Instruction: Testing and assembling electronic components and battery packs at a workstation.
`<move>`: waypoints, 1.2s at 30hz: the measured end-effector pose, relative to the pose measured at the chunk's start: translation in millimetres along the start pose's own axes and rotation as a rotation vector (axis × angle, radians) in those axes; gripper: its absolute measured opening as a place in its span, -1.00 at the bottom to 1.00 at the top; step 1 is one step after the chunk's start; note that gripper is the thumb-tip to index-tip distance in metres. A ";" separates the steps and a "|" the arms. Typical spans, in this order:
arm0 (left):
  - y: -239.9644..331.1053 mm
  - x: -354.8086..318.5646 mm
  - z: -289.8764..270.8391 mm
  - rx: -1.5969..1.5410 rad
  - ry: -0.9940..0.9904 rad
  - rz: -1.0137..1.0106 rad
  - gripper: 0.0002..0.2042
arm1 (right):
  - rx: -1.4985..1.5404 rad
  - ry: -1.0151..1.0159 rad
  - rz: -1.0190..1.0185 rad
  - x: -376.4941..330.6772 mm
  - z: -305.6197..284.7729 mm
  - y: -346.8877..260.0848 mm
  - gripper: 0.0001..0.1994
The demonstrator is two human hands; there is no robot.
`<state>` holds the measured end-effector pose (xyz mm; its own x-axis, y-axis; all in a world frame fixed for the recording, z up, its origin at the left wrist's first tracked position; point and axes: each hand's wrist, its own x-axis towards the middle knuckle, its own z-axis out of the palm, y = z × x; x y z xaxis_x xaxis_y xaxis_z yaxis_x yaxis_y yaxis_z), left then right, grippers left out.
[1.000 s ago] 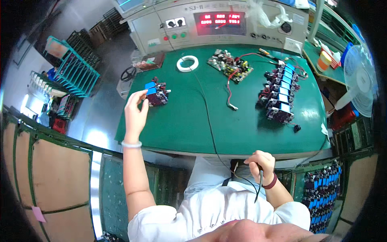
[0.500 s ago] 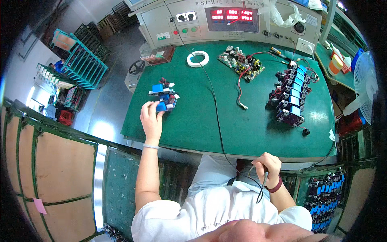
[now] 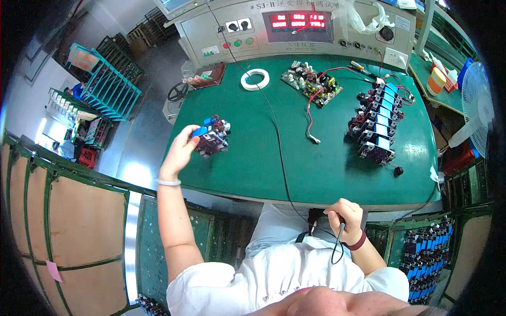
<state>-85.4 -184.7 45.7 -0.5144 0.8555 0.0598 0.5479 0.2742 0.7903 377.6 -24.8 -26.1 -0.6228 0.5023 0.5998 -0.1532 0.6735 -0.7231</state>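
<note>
My left hand [image 3: 180, 152] is raised over the left edge of the green table [image 3: 295, 158] and grips a dark circuit board with blue parts [image 3: 212, 138]. Below the table's front edge, near my lap, my right hand [image 3: 345, 217] is closed around a thin dark pen-like tool [image 3: 339, 237] with a black cable. That cable [image 3: 274, 121] runs up across the table to the control panel [image 3: 295, 26].
A row of several similar boards [image 3: 377, 126] lies at the table's right. A bare green board with red wires [image 3: 311, 84] and a white tape ring [image 3: 255, 80] sit near the panel. Blue racks [image 3: 105, 84] stand left; a tray of boards [image 3: 424, 253] is lower right; a fan [image 3: 477, 105] stands at the right.
My left hand has carried the circuit board from near the table's left side toward me and lower. My right hand stays by the table's front edge with the tool.
</note>
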 end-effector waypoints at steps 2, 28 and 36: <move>20.8 -11.3 -8.5 -0.199 -0.097 0.103 -0.71 | -0.010 0.004 -0.001 -0.2 -2.8 0.0 -0.95; 86.8 -28.9 234.8 0.010 0.110 0.580 -0.68 | -0.095 0.113 0.030 -5.6 -32.1 10.0 -0.97; 101.0 44.9 215.5 0.138 -0.362 0.791 -0.51 | -0.043 0.048 0.013 3.4 -16.0 9.2 -0.98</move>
<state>89.1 -24.0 -3.2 0.2773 0.8973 0.3434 0.7418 -0.4271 0.5171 386.4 -8.2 -25.3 -0.5865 0.5359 0.6073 -0.1120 0.6889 -0.7161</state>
